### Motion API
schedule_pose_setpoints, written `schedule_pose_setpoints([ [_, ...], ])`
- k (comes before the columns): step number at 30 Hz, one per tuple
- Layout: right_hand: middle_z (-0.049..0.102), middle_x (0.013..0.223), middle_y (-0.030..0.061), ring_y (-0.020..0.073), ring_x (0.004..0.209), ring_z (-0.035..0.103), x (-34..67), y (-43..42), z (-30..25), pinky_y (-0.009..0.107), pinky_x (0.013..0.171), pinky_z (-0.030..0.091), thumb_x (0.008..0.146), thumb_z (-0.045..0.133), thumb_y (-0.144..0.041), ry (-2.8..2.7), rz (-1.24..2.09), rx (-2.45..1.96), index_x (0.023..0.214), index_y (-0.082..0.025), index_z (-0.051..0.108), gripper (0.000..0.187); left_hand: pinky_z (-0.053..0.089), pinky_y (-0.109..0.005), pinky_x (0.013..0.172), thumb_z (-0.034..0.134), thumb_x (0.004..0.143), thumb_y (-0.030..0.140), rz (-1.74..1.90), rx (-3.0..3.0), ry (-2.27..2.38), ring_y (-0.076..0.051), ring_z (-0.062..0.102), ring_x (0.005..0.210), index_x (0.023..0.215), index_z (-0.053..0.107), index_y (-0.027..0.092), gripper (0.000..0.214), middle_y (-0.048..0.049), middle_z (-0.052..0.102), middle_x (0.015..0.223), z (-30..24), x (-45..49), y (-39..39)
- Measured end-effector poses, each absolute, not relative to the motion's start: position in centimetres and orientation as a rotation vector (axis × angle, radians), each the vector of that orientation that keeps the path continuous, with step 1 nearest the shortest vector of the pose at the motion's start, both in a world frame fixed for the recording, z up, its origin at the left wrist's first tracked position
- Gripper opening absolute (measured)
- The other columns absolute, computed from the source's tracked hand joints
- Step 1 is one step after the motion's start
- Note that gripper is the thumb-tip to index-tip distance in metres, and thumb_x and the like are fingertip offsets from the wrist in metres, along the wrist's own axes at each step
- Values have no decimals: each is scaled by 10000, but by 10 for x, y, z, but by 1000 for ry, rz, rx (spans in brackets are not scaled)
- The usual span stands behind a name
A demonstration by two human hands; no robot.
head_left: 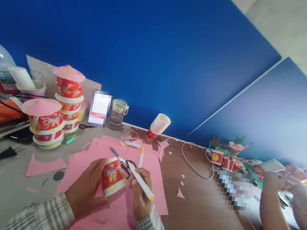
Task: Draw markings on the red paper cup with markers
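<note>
My left hand (86, 189) is wrapped round a red printed paper cup (112, 178), which is tilted with its pale rim toward me. In my right hand (142, 201) is a white marker (141, 184) with yellow ends, pinched between the fingers close to the cup. Whether its tip touches the cup I cannot tell. Scissors (118, 155) with dark handles lie just behind the cup on pink paper sheets (91, 221). A yellow marker cap (142, 150) and a white tube (133, 144) are near them.
Stacked paper-cup towers with pink cone tops (45, 108) stand at the left, beside a plug (3, 154) and cable. A water jar (117, 115) and stacked cups (160, 124) stand at the back. To the right, another person's arms (273, 217) hold a phone (272, 166).
</note>
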State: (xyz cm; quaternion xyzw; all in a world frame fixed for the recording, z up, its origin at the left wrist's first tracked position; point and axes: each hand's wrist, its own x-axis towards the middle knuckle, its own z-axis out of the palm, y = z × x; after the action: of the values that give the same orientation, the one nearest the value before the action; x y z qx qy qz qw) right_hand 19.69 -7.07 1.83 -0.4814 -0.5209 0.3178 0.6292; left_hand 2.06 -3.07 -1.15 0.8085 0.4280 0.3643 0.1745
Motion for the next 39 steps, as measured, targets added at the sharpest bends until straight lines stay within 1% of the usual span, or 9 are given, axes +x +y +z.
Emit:
schedule_pose_setpoints([
  [3,604,639,-4,166,500,548,197,-70,19,310,520,498,772,505,-279,-1211,722,-1074,940,-209,578,196,456,-480,839,757,375,532,1054,2278,1233,-314,417,1045,1265,86,259,1148,-83,393,1145,-14,20,-30],
  [5,624,709,15,165,507,566,196,-68,19,307,521,508,793,470,-278,-1193,679,-1066,991,-217,576,233,460,-482,832,764,373,507,1055,2263,1242,-314,422,1041,1264,92,262,1143,-83,393,1143,-13,20,-29],
  [9,630,788,37,224,698,623,193,-65,10,335,624,526,790,465,-224,-1259,575,-1116,993,-225,592,239,467,-494,810,744,395,520,1074,2244,1256,-324,432,1033,1260,116,273,1097,-84,402,1145,-10,21,-30],
  [13,606,811,25,229,744,615,191,-65,3,359,706,511,774,464,-166,-1382,512,-1129,1032,-242,559,286,451,-482,837,697,435,564,1073,2308,1226,-316,411,1056,1259,137,261,1042,-78,405,1158,-11,20,-28],
  [18,584,822,28,224,739,598,189,-68,7,342,703,498,768,459,-147,-1456,469,-1132,1042,-227,537,295,392,-513,885,617,492,607,1110,2409,1271,-321,356,1105,1263,130,215,993,-101,386,1204,-16,20,-28],
  [23,588,827,35,225,735,582,189,-70,9,331,686,494,752,467,-146,-1511,394,-1088,1069,-226,524,332,397,-497,876,573,541,585,1175,2435,1325,-317,366,1103,1264,135,175,939,-121,404,1206,-18,23,-30],
  [29,591,826,39,237,730,566,189,-72,9,356,684,486,721,476,-124,-1598,348,-1060,1030,-228,526,330,405,-490,871,630,482,484,1109,2462,1371,-323,361,1109,1273,86,172,1009,-123,366,1246,-31,19,-24],
  [32,591,857,50,250,761,561,189,-76,9,365,693,486,708,482,-104,-1656,329,-1057,1062,-221,502,374,409,-483,871,651,460,448,1075,2470,1369,-318,364,1108,1272,89,170,1025,-121,370,1246,-32,19,-23],
  [39,568,1048,80,273,944,533,189,-76,8,385,832,452,659,481,-18,-1731,313,-1117,1154,-220,442,536,387,-486,894,624,498,503,1046,2469,1383,-313,340,1129,1275,66,189,1007,-103,395,1240,-28,20,-24],
])
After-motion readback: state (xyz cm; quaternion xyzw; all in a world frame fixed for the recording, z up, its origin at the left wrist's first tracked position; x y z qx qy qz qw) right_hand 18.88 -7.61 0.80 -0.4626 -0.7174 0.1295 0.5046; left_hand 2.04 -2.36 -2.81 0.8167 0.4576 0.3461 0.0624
